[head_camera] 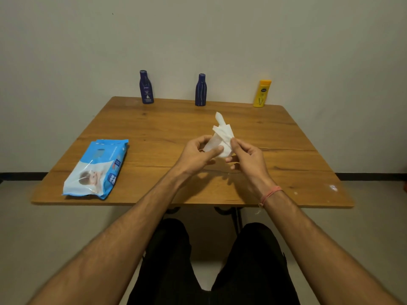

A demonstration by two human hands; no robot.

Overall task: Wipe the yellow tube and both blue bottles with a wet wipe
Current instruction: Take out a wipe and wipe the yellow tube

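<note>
Above the middle of the wooden table (154, 128), both hands are working a white wet wipe (221, 137) held in the air between them: the left hand (196, 155) is pinching its lower edge, thumb laid across the sheet and fingers curled behind it, while the right hand (246, 155) is gripping its right side with fingertips closed on the folded cloth. The wipe is standing up crumpled and partly folded, so this looks like the preparing step, with the sheet being opened or shaped before any wiping. Along the far edge, against the wall, the three things to be cleaned are standing upright and well apart from each other and from the hands: the left blue bottle (146, 88), the middle blue bottle (200, 90) and the yellow tube (262, 93) at the right. None is being touched, so the wiping itself appears not yet begun. The next move likely calls for one hand keeping the wipe and the other reaching forward to lift or steady a container. Nothing is lying in that path; the blue wipes pack (97, 168) is resting flat near the left front corner, out of the way.
</note>
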